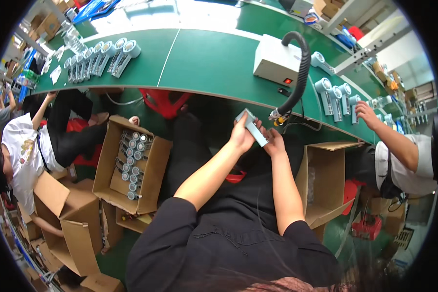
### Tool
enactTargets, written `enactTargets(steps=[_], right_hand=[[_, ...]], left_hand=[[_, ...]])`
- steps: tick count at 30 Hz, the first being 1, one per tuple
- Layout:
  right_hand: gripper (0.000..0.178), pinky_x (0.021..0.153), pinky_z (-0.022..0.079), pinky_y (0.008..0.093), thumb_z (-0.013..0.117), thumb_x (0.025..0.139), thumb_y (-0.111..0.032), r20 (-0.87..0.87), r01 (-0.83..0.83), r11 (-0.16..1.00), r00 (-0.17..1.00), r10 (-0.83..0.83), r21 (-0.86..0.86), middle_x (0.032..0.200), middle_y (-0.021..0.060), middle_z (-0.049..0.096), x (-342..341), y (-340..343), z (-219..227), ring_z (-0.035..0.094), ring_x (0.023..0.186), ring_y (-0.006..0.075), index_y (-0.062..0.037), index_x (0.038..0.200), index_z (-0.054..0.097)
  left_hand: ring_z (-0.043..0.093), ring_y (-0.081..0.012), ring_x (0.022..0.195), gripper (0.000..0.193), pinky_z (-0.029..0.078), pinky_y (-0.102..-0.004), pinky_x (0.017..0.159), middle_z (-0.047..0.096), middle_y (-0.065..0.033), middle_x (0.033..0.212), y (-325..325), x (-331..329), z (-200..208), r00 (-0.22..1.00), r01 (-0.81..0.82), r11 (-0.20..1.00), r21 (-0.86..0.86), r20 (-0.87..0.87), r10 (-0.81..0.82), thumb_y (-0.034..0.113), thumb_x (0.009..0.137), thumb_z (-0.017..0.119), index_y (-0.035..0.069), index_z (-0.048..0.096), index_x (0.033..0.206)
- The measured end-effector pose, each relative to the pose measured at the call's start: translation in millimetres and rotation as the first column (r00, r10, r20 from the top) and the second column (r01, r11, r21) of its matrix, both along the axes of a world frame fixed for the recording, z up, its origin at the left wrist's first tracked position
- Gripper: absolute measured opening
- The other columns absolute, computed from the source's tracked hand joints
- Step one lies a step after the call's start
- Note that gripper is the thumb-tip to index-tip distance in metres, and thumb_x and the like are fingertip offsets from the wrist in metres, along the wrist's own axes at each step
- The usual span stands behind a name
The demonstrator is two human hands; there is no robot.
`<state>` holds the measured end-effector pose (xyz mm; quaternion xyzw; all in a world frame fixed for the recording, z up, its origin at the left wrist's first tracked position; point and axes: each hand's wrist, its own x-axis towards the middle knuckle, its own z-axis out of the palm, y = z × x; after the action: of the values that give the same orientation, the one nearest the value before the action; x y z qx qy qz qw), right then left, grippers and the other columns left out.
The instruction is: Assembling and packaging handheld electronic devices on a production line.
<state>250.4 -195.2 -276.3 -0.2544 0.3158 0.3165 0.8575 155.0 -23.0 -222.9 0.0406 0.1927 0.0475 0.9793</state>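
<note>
Above my lap, just under the table edge, my left hand [243, 133] is wrapped round a light grey-blue handheld device [256, 132] with a long box-shaped handle. The fingers of my right hand [274, 142] close on the lower end of the same handle. My fingers and the angle hide part of its upper end. Close to the right hand, the tip of a black flexible hose [302, 73] hangs over the table edge.
A white box-shaped machine [277, 59] stands on the green table [204, 63]. Similar round-headed devices stand in groups left [125, 58] and right [334, 100]. Cardboard boxes flank me: the left box [156, 170] holds several devices; the right one is open [326, 180]. People sit on both sides.
</note>
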Motion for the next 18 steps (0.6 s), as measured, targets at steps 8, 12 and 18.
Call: enactTargets(steps=[8, 12, 18], right_hand=[[0.027, 0.093, 0.061, 0.0425, 0.053, 0.101, -0.012, -0.422, 0.317, 0.853, 0.897, -0.129, 0.413, 0.113, 0.0236, 0.067, 18.3, 27.5, -42.7, 0.071, 0.1, 0.0342, 0.0052, 0.122, 0.051], [0.028, 0.094, 0.06, 0.0421, 0.054, 0.102, -0.013, -0.508, 0.348, 0.854, 0.854, -0.117, 0.388, 0.117, 0.0199, 0.066, 16.2, 45.8, -26.8, 0.069, 0.104, 0.0315, 0.0035, 0.125, 0.053], [0.032, 0.092, 0.059, 0.043, 0.059, 0.103, -0.019, 0.359, 0.106, 0.919, 0.932, 0.04, -0.379, 0.123, 0.0123, 0.065, -51.2, 95.4, 54.8, 0.065, 0.113, 0.0277, -0.0003, 0.129, 0.055]], left_hand=[[0.055, -0.0358, 0.126, 0.062, 0.044, -0.0497, 0.103, 0.054, -0.0223, 0.136, 68.4, -115.0, 156.1, 0.928, -0.177, 0.961, -0.211, 0.29, 0.234, 0.053, 0.101, 0.05, 0.012, 0.04, 0.148], [0.05, -0.0373, 0.131, 0.069, 0.039, -0.0512, 0.108, 0.048, -0.023, 0.146, 90.7, -124.9, 186.2, 0.886, -0.231, 0.948, -0.217, 0.357, 0.297, 0.057, 0.099, 0.047, 0.013, 0.038, 0.151], [0.043, -0.038, 0.14, 0.081, 0.036, -0.0545, 0.111, 0.039, -0.0261, 0.154, 117.1, -121.5, 200.6, 0.865, -0.253, 0.949, -0.19, 0.394, 0.31, 0.056, 0.097, 0.051, 0.006, 0.032, 0.156]])
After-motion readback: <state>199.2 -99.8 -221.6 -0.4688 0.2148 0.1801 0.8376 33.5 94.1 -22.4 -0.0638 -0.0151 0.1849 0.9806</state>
